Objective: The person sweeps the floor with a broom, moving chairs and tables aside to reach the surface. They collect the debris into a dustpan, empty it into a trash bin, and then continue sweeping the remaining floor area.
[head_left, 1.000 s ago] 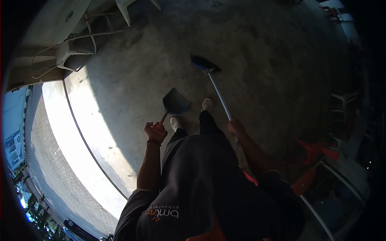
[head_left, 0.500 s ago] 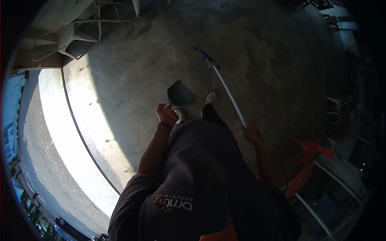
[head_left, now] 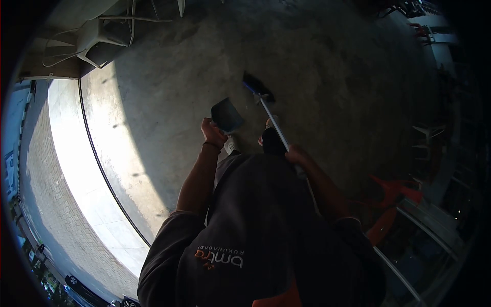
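Note:
My left hand [head_left: 214, 134] is closed around the handle of a dark dustpan [head_left: 226, 114], whose tray lies just beyond my fingers, close over the floor. The handle itself is mostly hidden in the grip. My right hand [head_left: 298, 155] wraps round the pale pole of a broom [head_left: 274, 123]. That pole slants away from me to a blue and black broom head [head_left: 259, 87] on the floor, ahead and to the right of the dustpan. My shoes show below, between the two tools.
Grey concrete floor [head_left: 169, 102] stretches ahead. White plastic chairs [head_left: 102, 41] stand at the upper left. A red chair [head_left: 394, 192] and a metal rail [head_left: 399, 276] are at the right. On the left, a dark floor track [head_left: 105, 174] borders sunlit paving; cars are parked beyond.
The broom head has swung left and nearer to the dustpan, and my right hand has moved left with the pole. The dustpan has shifted slightly away from me and turned.

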Available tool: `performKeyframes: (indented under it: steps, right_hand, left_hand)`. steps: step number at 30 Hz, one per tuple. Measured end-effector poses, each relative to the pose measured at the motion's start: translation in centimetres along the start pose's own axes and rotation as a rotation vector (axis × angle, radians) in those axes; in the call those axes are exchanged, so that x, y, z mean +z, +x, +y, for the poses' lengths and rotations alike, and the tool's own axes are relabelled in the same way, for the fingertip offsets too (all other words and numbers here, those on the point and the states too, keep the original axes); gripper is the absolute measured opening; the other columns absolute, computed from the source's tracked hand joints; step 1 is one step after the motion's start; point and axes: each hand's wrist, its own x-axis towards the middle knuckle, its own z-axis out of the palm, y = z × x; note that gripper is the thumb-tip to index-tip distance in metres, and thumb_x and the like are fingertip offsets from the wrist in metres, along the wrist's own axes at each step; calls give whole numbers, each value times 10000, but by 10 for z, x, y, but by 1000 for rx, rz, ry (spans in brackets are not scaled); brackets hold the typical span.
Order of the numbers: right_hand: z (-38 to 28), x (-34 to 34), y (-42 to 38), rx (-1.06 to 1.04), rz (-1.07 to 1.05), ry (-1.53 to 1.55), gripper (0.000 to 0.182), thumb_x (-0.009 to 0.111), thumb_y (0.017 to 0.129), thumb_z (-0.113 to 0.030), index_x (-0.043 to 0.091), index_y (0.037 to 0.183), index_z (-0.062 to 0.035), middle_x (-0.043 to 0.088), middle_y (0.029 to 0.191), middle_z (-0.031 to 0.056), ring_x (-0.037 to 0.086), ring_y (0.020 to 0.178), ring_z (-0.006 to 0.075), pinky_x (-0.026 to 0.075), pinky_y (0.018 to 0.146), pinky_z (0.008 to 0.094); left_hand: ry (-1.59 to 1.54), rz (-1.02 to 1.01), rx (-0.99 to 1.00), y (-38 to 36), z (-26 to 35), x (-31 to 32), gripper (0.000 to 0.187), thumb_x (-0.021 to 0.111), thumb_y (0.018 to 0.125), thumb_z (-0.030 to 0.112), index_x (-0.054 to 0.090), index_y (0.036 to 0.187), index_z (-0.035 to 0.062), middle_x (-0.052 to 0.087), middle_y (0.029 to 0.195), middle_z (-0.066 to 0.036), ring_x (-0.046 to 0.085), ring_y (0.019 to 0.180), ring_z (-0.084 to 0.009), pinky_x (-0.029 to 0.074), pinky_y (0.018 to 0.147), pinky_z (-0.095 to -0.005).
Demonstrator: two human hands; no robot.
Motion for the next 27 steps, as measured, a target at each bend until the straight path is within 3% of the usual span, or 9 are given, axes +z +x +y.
performKeyframes:
  steps: [3, 5, 8, 12, 18, 21, 23, 25, 27]
  right_hand:
    - [-6, -5, -51, -48, -127, 209, 405, 560, 782, -209, 591, 1124, 4, 664, 935, 176, 651, 828, 256, 494, 769, 371]
    - [4, -7, -79, -58, -158, 345, 400, 543, 804, -166, 569, 1178, -28, 664, 880, 145, 632, 740, 216, 497, 692, 342]
    - [-29, -38, -137, 26, -218, 540, 422, 502, 835, -108, 519, 1253, -59, 636, 779, 104, 585, 609, 168, 479, 569, 310]
    - [-31, -49, -159, 95, -232, 666, 429, 484, 862, -96, 480, 1290, -65, 561, 657, 60, 506, 492, 110, 428, 449, 282]
    - [-11, -25, -88, 145, 92, 413, 366, 544, 804, -153, 549, 1121, 29, 626, 729, 158, 603, 560, 215, 498, 542, 365]
    - [0, 5, -20, 70, 236, 125, 375, 555, 813, -170, 510, 1109, 55, 604, 669, 129, 607, 543, 204, 481, 496, 354]
    - [-4, 20, 17, 137, 130, 147, 353, 553, 800, -145, 523, 1078, 70, 620, 695, 155, 630, 573, 228, 492, 513, 361]
    - [-27, 22, 19, 147, 5, 209, 329, 557, 789, -130, 542, 1049, 71, 625, 711, 152, 634, 586, 231, 496, 526, 357]
    - [-53, 8, -2, 101, -141, 309, 303, 569, 779, -124, 566, 1021, 58, 621, 717, 119, 618, 583, 213, 492, 536, 344]
  left_hand:
    - [-41, 22, -8, 12, -2, -7, 477, 477, 707, 444, 406, 1012, 84, 395, 804, 9, 358, 579, -110, 291, 523, -288]
    - [-121, 38, -29, 14, -2, -7, 308, 528, 698, 393, 398, 828, 145, 290, 632, 38, 303, 498, -106, 234, 473, -282]
    - [-128, 38, -9, 17, -3, -13, 335, 535, 702, 393, 397, 879, 145, 270, 635, 30, 301, 498, -105, 229, 479, -282]
    - [-86, 107, 6, -13, 4, -12, 285, 508, 709, 418, 431, 820, 168, 266, 598, 38, 292, 492, -106, 222, 474, -279]
    - [-9, 38, 19, -50, 17, -30, 261, 459, 709, 458, 424, 694, 200, 265, 538, 53, 287, 469, -105, 206, 455, -274]
    - [5, 93, 17, -61, 25, -34, 263, 460, 707, 460, 403, 670, 205, 275, 529, 55, 288, 454, -104, 201, 443, -273]
    - [3, 148, 28, -54, 24, -40, 267, 466, 709, 455, 390, 654, 205, 274, 517, 59, 283, 440, -103, 195, 430, -271]
    - [55, 78, 31, -36, 25, -61, 670, 467, 713, 467, 168, 1180, 90, 334, 1108, -51, 363, 496, -109, 283, 460, -269]
    - [79, 43, 32, -23, 26, -75, 954, 467, 715, 474, 37, 1446, 36, 363, 1403, -110, 403, 524, -113, 326, 474, -268]
